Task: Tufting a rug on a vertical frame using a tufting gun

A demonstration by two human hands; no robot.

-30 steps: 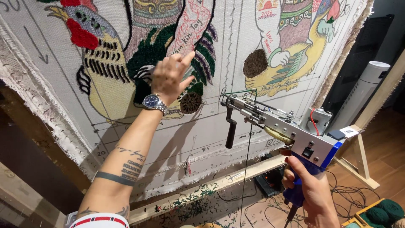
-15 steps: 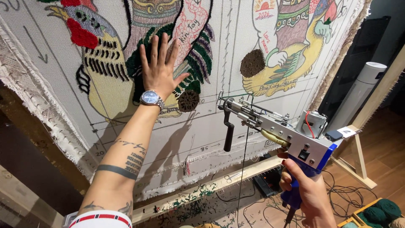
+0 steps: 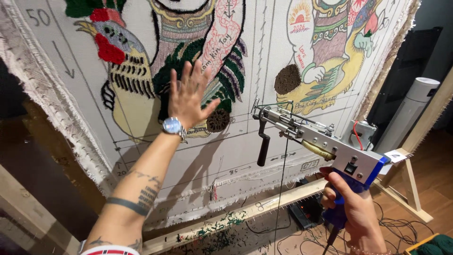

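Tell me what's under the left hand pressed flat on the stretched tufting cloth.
The left hand covers dark green tufted yarn of the rooster design on the white stretched cloth. Green and black loops show around the fingers; the patch beneath the palm is hidden.

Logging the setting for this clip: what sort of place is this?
Probably a rug-tufting workshop: a tufting cloth with partly tufted pictures is stretched on a wooden frame, the right hand holds a tufting gun, and yarn scraps lie below.

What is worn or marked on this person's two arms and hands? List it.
The left hand has a silver wristwatch with a pale blue face. The left forearm bears dark tattoos, including a band, and a white sleeve edge with red trim. The right hand has a beaded bracelet.
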